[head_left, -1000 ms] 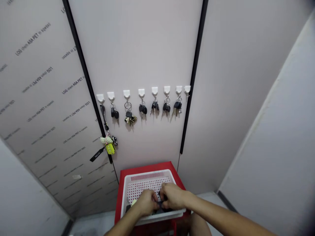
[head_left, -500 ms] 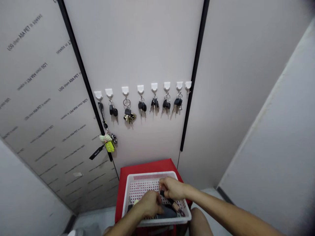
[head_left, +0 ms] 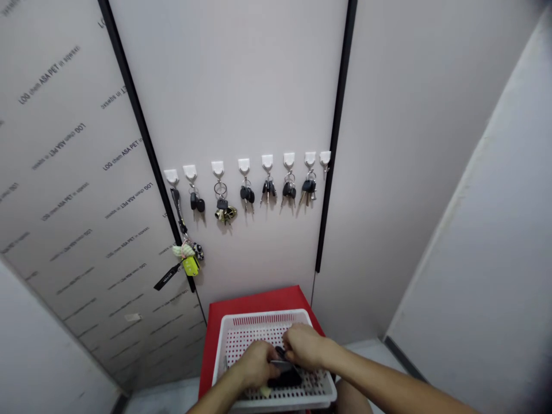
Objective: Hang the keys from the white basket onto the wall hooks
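Both hands are over a white perforated plastic basket (head_left: pixel 221 351). My left hand (head_left: pixel 257 365) is closed on the left edge of a flat black piece (head_left: pixel 285 376), thumb on top; its exact kind is unclear. My right hand (head_left: pixel 304 347) is closed just beside it, fingertips pinched at a small dark object (head_left: pixel 280 352), partly hidden by the fingers. A pale yellowish bit (head_left: pixel 265 391) lies at the basket's near side. Other small items under my right wrist are mostly covered.
The basket stands on a red surface (head_left: pixel 259 299) against the wall. Above it, a row of white hooks (head_left: pixel 244 165) holds several key bunches (head_left: pixel 247 194). A lanyard with a yellow-green tag (head_left: pixel 191 265) hangs at the left. Grey walls close in on both sides.
My hands have come closer together. The flat black piece now shows raised and tilted at my left fingers, where before it lay low in the basket. The view has shifted slightly.
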Motion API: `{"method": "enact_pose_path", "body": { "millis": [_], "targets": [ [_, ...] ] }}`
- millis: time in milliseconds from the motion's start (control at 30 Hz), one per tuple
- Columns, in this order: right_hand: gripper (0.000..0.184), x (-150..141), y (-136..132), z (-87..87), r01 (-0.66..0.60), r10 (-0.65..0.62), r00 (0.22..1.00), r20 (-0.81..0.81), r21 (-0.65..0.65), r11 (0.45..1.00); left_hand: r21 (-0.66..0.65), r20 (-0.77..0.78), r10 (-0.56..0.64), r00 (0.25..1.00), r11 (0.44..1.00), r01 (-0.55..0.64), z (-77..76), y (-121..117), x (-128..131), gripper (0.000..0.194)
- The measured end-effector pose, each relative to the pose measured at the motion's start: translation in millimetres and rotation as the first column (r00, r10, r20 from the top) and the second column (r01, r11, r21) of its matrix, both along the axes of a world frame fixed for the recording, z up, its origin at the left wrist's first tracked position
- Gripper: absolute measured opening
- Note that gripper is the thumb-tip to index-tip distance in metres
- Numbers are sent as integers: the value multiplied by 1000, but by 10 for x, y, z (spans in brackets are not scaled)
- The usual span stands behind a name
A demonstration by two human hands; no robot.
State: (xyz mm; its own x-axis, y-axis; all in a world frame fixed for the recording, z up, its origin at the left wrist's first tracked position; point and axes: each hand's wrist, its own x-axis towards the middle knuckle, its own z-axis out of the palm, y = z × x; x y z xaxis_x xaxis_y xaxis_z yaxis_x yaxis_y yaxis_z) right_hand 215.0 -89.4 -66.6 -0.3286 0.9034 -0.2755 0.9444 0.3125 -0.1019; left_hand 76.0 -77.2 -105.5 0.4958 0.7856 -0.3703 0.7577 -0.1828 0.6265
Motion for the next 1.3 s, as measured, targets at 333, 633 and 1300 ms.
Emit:
{"method": "enact_pose_path", "body": {
  "millis": [333, 633, 1300],
  "targets": [
    [25, -61, 174, 57, 24, -26, 999, 38, 71, 997, 118, 16, 174, 985, 977, -175, 17, 132, -167, 20],
    [18, -67, 399, -41, 197, -129, 889, -440, 113, 974, 58, 61, 287, 956, 955, -291, 86, 207, -345, 13],
    [19, 838, 956, 1894, 875, 189, 161, -969, 229, 426, 221, 721, 79, 689, 915, -336, 1735, 613, 832, 19]
  ]
}}
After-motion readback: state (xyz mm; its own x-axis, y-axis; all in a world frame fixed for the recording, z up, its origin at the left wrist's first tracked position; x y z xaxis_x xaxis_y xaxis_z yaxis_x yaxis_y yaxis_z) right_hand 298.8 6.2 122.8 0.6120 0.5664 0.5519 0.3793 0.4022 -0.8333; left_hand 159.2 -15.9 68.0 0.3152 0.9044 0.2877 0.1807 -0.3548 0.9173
